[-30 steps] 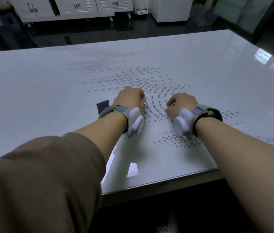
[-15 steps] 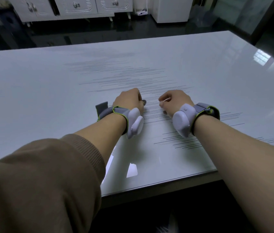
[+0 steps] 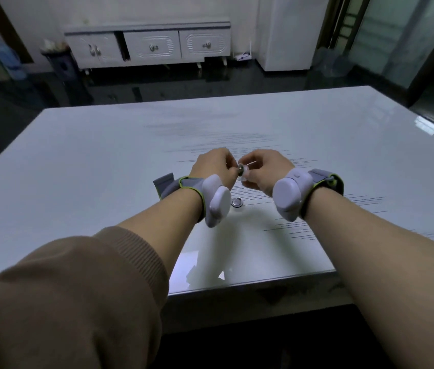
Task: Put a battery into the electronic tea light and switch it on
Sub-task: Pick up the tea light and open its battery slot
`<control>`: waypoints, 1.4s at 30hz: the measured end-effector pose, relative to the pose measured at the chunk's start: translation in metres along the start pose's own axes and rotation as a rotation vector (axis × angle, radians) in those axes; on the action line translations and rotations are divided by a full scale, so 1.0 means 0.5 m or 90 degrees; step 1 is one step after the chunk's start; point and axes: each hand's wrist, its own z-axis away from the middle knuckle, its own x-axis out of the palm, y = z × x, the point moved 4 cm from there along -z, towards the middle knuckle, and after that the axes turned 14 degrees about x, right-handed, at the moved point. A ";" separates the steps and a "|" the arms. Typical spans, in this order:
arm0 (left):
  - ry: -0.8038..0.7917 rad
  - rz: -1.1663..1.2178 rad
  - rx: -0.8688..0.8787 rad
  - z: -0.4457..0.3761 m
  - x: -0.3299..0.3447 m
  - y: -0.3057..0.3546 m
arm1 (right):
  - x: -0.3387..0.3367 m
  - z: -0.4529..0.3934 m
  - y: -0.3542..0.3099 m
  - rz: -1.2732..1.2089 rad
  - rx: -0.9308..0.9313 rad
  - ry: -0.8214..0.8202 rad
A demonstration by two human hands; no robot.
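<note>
2 hands meet above the table (image 3: 104,166). Left hand (image 3: 214,166) pinches a coin battery (image 3: 241,170); right hand (image 3: 266,170) grips the tea light (image 3: 245,174), touching it. Another disc (image 3: 237,202) lies below on the table. Misalignment or reversed polarity could drop the battery.

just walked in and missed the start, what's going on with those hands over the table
A person is fitting a coin battery into a small white tea light. The left hand pinches the battery and the right hand holds the tea light, the two raised above the white table and brought together. Something round and silvery lies on the table below them. Whether the battery is seated cannot be told.
</note>
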 end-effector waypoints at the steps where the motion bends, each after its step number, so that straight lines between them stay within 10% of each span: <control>1: 0.004 0.000 0.006 0.008 -0.013 0.005 | 0.000 0.014 -0.010 0.000 -0.011 -0.001; 42: -0.176 -0.084 -0.100 0.007 0.134 -0.094 | 0.014 -0.058 0.094 -0.006 0.061 -0.034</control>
